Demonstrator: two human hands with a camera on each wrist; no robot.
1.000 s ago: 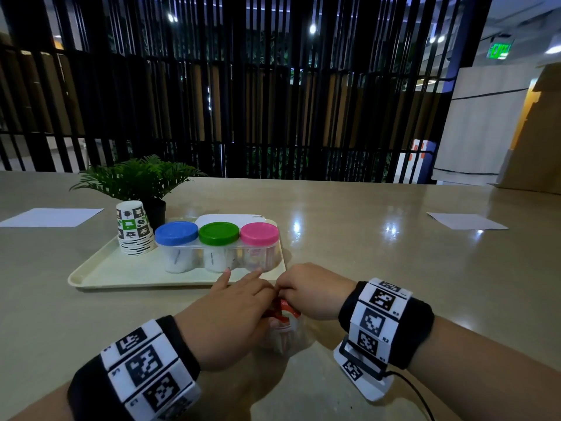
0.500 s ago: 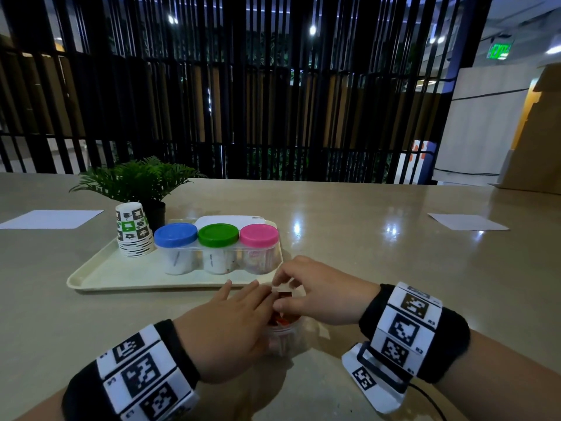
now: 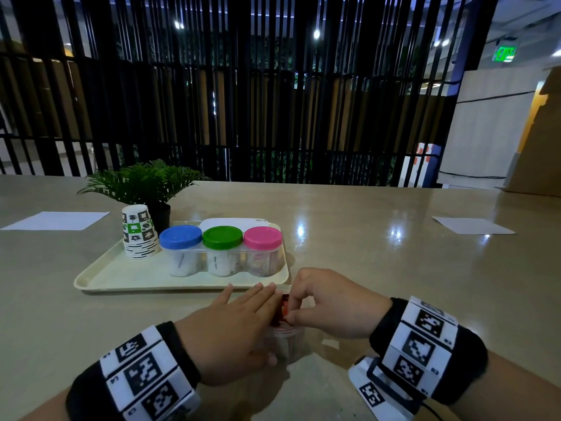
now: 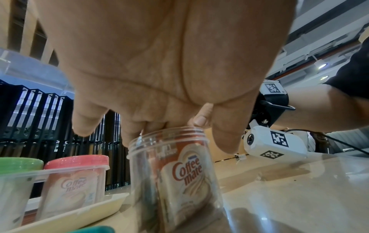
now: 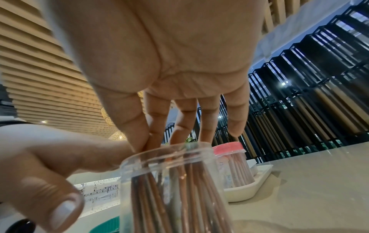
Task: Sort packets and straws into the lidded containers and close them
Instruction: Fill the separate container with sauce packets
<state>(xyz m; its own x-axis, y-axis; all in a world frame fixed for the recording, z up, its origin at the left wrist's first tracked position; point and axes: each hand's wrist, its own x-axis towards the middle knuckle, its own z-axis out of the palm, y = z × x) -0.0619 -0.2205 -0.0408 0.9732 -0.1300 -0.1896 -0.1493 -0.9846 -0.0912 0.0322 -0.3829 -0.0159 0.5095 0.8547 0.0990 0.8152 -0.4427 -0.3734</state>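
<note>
A clear jar (image 3: 288,341) without a lid stands on the table in front of the tray, packed with upright Coffee mate packets (image 4: 187,171). My left hand (image 3: 239,323) lies over its left side with straight fingers against the rim, and its thumb (image 3: 270,360) is low beside the jar wall. My right hand (image 3: 328,302) reaches in from the right. Its thumb and forefinger pinch the red packet tops (image 3: 283,308) at the jar's mouth (image 5: 165,154), with the other fingers hanging over the opening.
A cream tray (image 3: 121,275) holds three closed jars with blue (image 3: 180,237), green (image 3: 222,237) and pink (image 3: 263,237) lids, plus stacked paper cups (image 3: 138,235). A potted plant (image 3: 145,183) stands behind. A teal lid-like piece (image 5: 107,225) lies by the jar. Papers (image 3: 57,220) lie left and right.
My right hand went from a fist on the jar's top to a pinch at its mouth, its wrist drawn right. The left fingers have flattened along the rim.
</note>
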